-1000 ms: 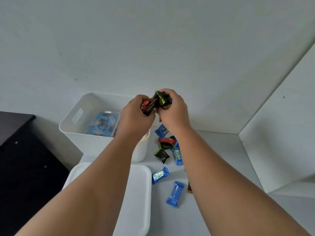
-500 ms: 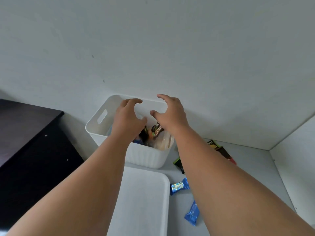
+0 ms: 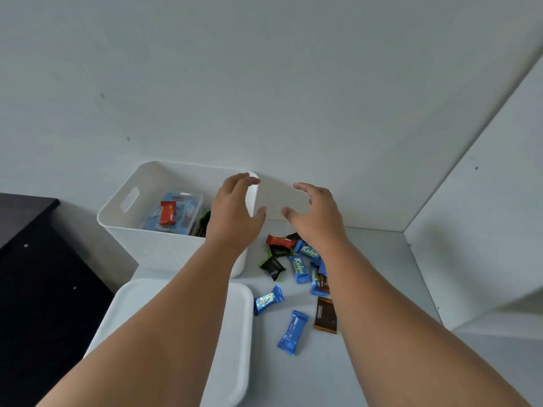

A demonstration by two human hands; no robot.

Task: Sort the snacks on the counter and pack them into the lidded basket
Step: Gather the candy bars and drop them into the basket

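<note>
By the basket (image 3: 164,248), left hand (image 3: 233,214) and right hand (image 3: 317,218) have lifted out, grips wide and empty.

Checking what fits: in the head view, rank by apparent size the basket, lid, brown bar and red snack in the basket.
Basket and lid: too close to rank; the lid is partly hidden.
Then brown bar.
Then red snack.
</note>
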